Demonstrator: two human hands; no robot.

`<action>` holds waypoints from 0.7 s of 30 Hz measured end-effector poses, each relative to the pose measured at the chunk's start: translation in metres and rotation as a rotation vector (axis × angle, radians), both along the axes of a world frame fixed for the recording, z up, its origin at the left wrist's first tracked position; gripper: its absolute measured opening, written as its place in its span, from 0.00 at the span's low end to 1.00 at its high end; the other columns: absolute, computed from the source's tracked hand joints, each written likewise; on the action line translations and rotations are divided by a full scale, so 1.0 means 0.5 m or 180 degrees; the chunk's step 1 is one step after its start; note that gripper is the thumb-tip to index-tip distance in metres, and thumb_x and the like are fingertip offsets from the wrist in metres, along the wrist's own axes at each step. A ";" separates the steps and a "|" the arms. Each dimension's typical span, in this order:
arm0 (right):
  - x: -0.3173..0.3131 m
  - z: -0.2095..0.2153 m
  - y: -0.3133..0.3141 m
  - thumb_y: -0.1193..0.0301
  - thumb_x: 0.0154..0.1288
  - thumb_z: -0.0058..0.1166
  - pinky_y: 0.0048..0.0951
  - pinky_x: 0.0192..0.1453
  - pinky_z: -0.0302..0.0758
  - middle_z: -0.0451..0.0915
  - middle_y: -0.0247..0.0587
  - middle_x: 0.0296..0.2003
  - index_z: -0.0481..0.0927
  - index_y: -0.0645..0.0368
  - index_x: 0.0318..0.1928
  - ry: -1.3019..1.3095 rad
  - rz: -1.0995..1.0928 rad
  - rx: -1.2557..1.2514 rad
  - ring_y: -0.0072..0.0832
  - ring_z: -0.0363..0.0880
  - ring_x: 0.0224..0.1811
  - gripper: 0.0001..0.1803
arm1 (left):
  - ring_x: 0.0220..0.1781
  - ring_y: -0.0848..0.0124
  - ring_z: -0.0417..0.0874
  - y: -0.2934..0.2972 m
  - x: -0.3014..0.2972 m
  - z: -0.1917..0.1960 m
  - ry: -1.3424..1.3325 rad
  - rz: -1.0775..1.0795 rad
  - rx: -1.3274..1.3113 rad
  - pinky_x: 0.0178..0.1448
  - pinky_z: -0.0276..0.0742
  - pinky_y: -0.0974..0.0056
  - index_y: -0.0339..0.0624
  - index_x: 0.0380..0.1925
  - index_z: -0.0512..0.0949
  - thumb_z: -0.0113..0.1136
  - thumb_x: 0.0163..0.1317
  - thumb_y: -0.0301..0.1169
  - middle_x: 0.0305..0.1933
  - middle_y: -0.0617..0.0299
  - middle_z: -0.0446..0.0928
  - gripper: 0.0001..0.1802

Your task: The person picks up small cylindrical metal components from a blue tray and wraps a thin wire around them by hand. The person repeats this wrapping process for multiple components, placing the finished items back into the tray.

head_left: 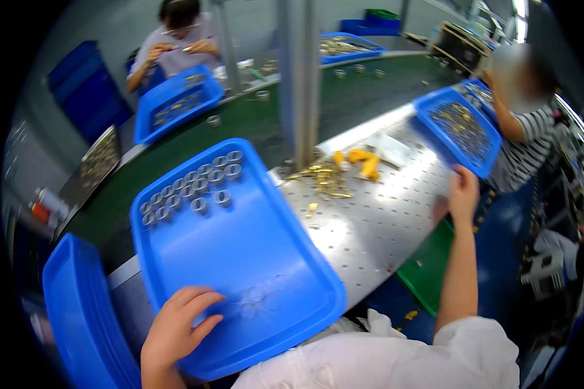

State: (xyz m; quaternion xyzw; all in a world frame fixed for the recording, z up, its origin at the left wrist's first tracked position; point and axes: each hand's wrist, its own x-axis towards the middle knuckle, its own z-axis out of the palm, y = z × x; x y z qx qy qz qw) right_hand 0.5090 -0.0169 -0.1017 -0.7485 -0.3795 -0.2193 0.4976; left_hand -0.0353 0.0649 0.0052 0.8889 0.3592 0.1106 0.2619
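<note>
In front of me lies a large blue tray (292, 259). Several small round metal-rimmed cups (199, 206) stand in rows at its far left end. Clear thin discs (258, 298) lie together on the tray's near part. Beside these discs hovers my left hand (183, 324), its fingers and thumb apart, with nothing seen between them. My right hand (462, 198) is stretched out to the right above the metal table's edge, near the corner of a blue tray of small metal parts (461, 129). Its fingers are curled together; what they hold, if anything, is hidden.
Brass-coloured parts (324, 180) and yellow pieces (365, 162) lie on the perforated metal table (363, 240), beside a metal post (298, 84). A green conveyor belt (253, 117) carries a few cups. Stacked blue trays (84, 311) stand left. Two people work across the belt and at right.
</note>
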 end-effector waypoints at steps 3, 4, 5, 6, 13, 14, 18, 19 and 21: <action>0.080 -0.138 -0.126 0.76 0.56 0.54 0.26 0.41 0.72 0.77 0.39 0.36 0.78 0.61 0.43 0.0017 -0.0681 0.0320 0.27 0.75 0.35 0.12 | 0.43 0.57 0.78 -0.002 -0.025 0.008 -0.0204 0.0254 -0.0013 0.47 0.74 0.60 0.40 0.37 0.79 0.65 0.47 0.24 0.40 0.55 0.77 0.14; 0.085 -0.196 -0.163 0.76 0.55 0.55 0.28 0.38 0.71 0.76 0.41 0.34 0.78 0.62 0.39 0.0031 -0.0873 0.0018 0.30 0.74 0.32 0.10 | 0.42 0.58 0.78 0.000 -0.036 0.007 -0.0276 0.0334 -0.0038 0.46 0.74 0.61 0.40 0.36 0.79 0.64 0.48 0.24 0.39 0.56 0.78 0.12; 0.076 -0.258 -0.192 0.77 0.54 0.55 0.30 0.36 0.71 0.75 0.43 0.30 0.77 0.62 0.36 -0.0085 -0.1107 -0.0741 0.33 0.73 0.29 0.07 | 0.41 0.59 0.79 0.001 -0.044 0.003 -0.0356 0.0396 -0.0067 0.45 0.75 0.61 0.40 0.34 0.79 0.64 0.48 0.24 0.38 0.56 0.78 0.11; 0.134 -0.384 -0.257 0.76 0.51 0.57 0.33 0.36 0.73 0.76 0.46 0.29 0.77 0.61 0.34 0.0051 -0.1186 -0.1028 0.37 0.75 0.29 0.08 | 0.40 0.59 0.80 0.016 -0.045 -0.006 -0.0526 0.0333 -0.0119 0.45 0.75 0.62 0.40 0.33 0.80 0.64 0.48 0.23 0.36 0.57 0.79 0.09; 0.040 -0.552 -0.277 0.74 0.46 0.62 0.41 0.48 0.74 0.79 0.51 0.33 0.80 0.60 0.34 0.0854 -0.0693 -0.2388 0.45 0.77 0.43 0.12 | 0.39 0.63 0.80 0.022 -0.044 -0.010 -0.0678 0.0162 -0.0051 0.43 0.76 0.63 0.40 0.30 0.81 0.63 0.51 0.24 0.34 0.59 0.80 0.05; 0.042 -0.544 -0.268 0.74 0.46 0.62 0.41 0.49 0.73 0.79 0.51 0.34 0.80 0.60 0.36 0.0749 -0.0719 -0.2372 0.45 0.76 0.45 0.13 | 0.39 0.63 0.80 0.020 -0.046 -0.010 -0.0685 0.0169 -0.0062 0.43 0.76 0.62 0.40 0.30 0.81 0.63 0.51 0.24 0.34 0.59 0.80 0.05; 0.102 -0.463 -0.277 0.72 0.49 0.62 0.40 0.48 0.74 0.79 0.48 0.35 0.79 0.61 0.40 0.0490 -0.1001 -0.1796 0.45 0.77 0.44 0.16 | 0.40 0.63 0.80 0.015 -0.058 -0.020 -0.0595 0.0178 -0.0072 0.45 0.76 0.63 0.41 0.30 0.81 0.63 0.52 0.25 0.36 0.59 0.80 0.04; 0.125 -0.427 -0.277 0.73 0.52 0.60 0.36 0.44 0.75 0.79 0.46 0.34 0.78 0.61 0.41 0.0370 -0.1227 -0.1448 0.40 0.79 0.38 0.13 | 0.41 0.63 0.80 0.016 -0.064 -0.029 -0.0604 0.0139 -0.0082 0.46 0.75 0.62 0.41 0.30 0.80 0.62 0.53 0.27 0.36 0.60 0.80 0.04; 0.051 -0.256 -0.206 0.73 0.61 0.55 0.26 0.40 0.74 0.79 0.42 0.34 0.78 0.62 0.41 0.0349 -0.1039 -0.0606 0.28 0.77 0.33 0.09 | 0.42 0.61 0.79 0.006 -0.081 -0.044 -0.0557 0.0179 -0.0109 0.47 0.75 0.62 0.43 0.32 0.80 0.60 0.56 0.30 0.37 0.61 0.79 0.05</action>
